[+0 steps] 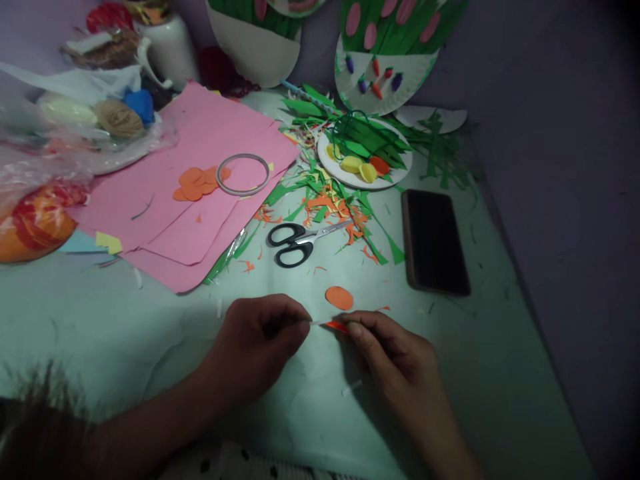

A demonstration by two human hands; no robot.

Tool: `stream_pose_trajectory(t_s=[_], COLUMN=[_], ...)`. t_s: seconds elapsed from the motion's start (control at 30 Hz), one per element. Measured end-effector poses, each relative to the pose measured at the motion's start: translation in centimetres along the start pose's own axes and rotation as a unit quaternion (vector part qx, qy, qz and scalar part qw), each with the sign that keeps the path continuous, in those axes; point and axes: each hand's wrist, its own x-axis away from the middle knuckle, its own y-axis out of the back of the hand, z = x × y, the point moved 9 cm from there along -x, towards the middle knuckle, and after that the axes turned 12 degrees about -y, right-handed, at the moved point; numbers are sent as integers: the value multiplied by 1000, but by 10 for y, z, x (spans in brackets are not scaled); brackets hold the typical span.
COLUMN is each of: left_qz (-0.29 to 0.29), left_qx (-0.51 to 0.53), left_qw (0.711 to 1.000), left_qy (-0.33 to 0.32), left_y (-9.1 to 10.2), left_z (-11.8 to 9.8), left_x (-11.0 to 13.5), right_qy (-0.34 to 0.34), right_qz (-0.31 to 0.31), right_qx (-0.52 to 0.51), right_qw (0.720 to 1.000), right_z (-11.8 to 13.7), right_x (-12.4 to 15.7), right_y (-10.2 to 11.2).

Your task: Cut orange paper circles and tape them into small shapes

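My left hand (270, 337) pinches the end of a thin white strip (318, 323) between thumb and forefinger. The strip runs across to an orange paper piece (337, 327), which my right hand (395, 353) grips at its other side, seen nearly edge-on. Just beyond my fingertips, an orange paper oval (339, 298) lies flat on the table. Black-handled scissors (293, 244) rest farther off, blades pointing right. On pink paper sheets (165, 220) sit several orange ovals (193, 185) and a roll of tape (243, 175).
Green, orange and yellow paper scraps (325, 203) litter the middle. A phone (435, 241) lies at the right. Behind are a paper plate (325, 167) holding green and yellow cutouts, and a decorated half plate (345, 87) against the wall. Plastic bags (30, 167) crowd the left.
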Motion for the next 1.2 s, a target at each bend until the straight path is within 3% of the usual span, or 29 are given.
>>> stream_pose_trajectory(t_s=[0.13,0.27,0.4,0.53,0.73,0.93,1.2], left_qz=[0,2,10,14,26,78,77], left_qx=[3,4,4,4,-14,-77,-174], left_qw=[1000,1000,1000,1000,1000,994,982], left_qy=[3,0,-7,-5,-5,-12,-12], left_y=[0,-1,-3,-4,-6,-29,-34], left_z=[1,1,-2,-1,-4,-9,-10], left_x=[1,-1,-1,-2,-1,5,-1], right_qy=[89,124,127,113,92,36,33], right_qz=[-22,-20,-55,-79,-164,0,-5], right_qx=[46,96,144,119,40,4,26], right_qw=[995,987,980,983,981,999,999], right_z=[15,24,29,28,19,4,5], right_x=[7,9,6,4,15,16,12], right_y=[2,-2,-3,1,30,11,10])
